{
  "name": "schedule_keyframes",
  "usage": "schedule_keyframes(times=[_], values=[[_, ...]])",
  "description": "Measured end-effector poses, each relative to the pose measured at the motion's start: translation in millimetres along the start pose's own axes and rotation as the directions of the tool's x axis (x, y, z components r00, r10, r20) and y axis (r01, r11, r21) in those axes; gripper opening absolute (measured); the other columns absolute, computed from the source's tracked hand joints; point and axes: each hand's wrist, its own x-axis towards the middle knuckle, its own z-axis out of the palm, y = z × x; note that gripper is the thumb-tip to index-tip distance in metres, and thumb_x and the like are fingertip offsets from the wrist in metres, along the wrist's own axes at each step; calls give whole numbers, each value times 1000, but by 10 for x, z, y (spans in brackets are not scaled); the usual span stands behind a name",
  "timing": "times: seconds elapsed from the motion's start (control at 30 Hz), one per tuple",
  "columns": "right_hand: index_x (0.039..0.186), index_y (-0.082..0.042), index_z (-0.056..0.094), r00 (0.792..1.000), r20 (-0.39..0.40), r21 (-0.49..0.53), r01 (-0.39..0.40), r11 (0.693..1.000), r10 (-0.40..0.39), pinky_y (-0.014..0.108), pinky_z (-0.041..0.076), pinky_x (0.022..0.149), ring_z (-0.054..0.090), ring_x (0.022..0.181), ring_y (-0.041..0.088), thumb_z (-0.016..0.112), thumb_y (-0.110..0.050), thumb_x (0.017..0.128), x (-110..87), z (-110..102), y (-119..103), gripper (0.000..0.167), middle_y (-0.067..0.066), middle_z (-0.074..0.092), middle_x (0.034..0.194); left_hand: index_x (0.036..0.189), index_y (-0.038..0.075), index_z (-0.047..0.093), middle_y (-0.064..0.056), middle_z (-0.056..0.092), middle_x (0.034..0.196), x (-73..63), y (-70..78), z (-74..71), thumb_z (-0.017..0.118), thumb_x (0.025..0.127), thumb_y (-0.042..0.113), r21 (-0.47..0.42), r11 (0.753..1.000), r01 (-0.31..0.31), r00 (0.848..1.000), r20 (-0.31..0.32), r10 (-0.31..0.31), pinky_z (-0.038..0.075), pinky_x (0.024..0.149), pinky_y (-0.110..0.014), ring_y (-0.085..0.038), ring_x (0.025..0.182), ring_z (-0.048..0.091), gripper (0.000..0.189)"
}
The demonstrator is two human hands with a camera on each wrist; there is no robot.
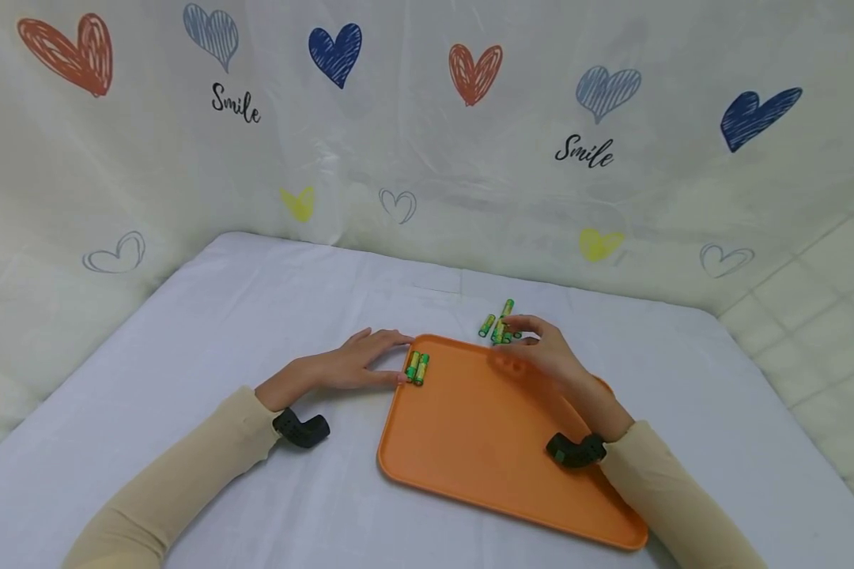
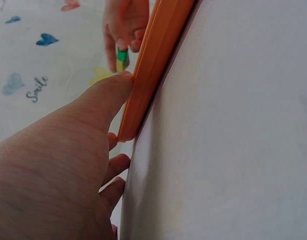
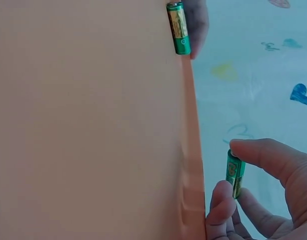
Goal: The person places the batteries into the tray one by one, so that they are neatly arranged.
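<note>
Transfer step, seemingly: right hand (image 1: pixel 548 353) has its grip clamped on a battery (image 3: pixel 235 172) just beyond the far rim of the tray (image 1: pixel 470 435), near loose batteries (image 1: pixel 487 325); left hand (image 1: pixel 356 366), fingers apart, touches the tray's left rim. Two batteries (image 1: pixel 422 369) lie inside the tray's far-left corner. Next move probably calls for clearing the far rim; tray floor rightward offers room.

Batteries (image 1: pixel 422 369) lie in and behind the tray (image 1: pixel 470 442)
</note>
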Motion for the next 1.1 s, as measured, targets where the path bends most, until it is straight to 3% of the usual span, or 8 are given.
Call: schedule_keyframes(times=[0.13, 0.4, 0.67, 0.93, 1.1], values=[[141, -3, 47, 1000, 11, 13, 6, 1000, -6, 27, 49, 82, 59, 91, 12, 75, -21, 87, 0, 29, -38, 62, 19, 46, 136, 151, 17, 33, -2, 33, 155, 2, -26, 2, 58, 94, 50, 4, 1000, -8, 1000, -9, 8, -1, 119, -51, -21, 146, 23, 70], [139, -1, 48, 999, 45, 48, -1, 999, -1, 23, 50, 74, 61, 86, 5, 74, -16, 87, -24, 114, -85, 60, 18, 48, 134, 151, 16, 33, -3, 33, 156, 0, -30, 8, 59, 95, 47, -5, 1000, -7, 1000, -1, 7, -1, 120, -50, -21, 147, 22, 70], [139, 1, 47, 995, 84, 87, 52, 995, -59, 26, 52, 76, 61, 89, 7, 72, -11, 88, -58, 208, -161, 58, 20, 48, 131, 151, 17, 33, -3, 33, 156, -7, -21, 8, 59, 95, 47, -4, 1000, -7, 1000, -1, 7, -1, 119, -51, -21, 147, 22, 69], [138, -1, 49, 990, 125, 101, 57, 993, -69, 28, 52, 79, 61, 94, 13, 74, -8, 87, -105, 299, -242, 57, 18, 48, 129, 152, 18, 33, -2, 32, 156, -8, -12, 7, 58, 95, 48, -1, 1000, 2, 1000, 5, -2, -1, 120, -50, -21, 148, 20, 69], [137, 0, 49, 988, 144, 126, 41, 991, -59, 33, 54, 77, 63, 88, 13, 74, -7, 86, -131, 339, -284, 57, 19, 48, 130, 152, 17, 33, -3, 33, 156, 4, -5, 8, 59, 95, 47, 6, 1000, 5, 1000, 3, -5, 0, 120, -50, -22, 148, 20, 69]])
